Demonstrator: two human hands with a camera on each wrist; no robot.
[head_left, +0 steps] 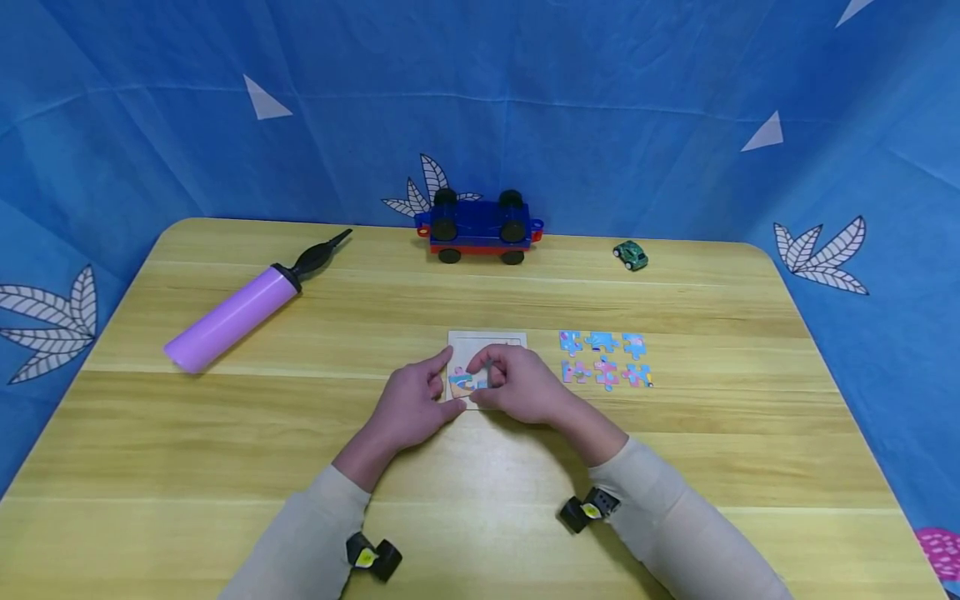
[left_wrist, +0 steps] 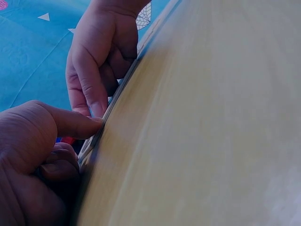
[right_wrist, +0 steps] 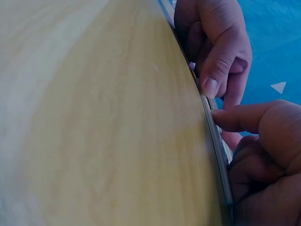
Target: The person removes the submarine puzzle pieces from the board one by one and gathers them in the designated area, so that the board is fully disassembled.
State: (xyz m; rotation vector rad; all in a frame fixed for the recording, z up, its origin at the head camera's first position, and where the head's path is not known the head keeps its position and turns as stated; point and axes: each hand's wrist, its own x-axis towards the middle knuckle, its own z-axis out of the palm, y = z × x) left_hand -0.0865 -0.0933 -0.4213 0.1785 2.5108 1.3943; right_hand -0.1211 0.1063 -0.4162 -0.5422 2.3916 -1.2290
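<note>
A small pale puzzle board [head_left: 480, 336] lies on the table in front of me. My left hand [head_left: 408, 404] holds its left side, thumb at the near edge and forefinger at the left edge. Over the board's right half, my right hand [head_left: 521, 387] pinches a puzzle piece [head_left: 482, 382] low down, thumb and forefinger about it; that hand covers much of the board. Joined pieces [head_left: 459, 384] fill its lower left corner. Both wrist views show the thumbs at the board's near edge, the left thumb [left_wrist: 80, 121] touching it; the board's top is hidden there.
Several loose puzzle pieces [head_left: 602, 341] lie in two rows right of the board. A purple pump [head_left: 236, 319] with a black nozzle lies at left. Along the back are an overturned blue-and-red toy wagon [head_left: 477, 223] and a small green toy car [head_left: 632, 255], before a blue cloth [head_left: 600, 125].
</note>
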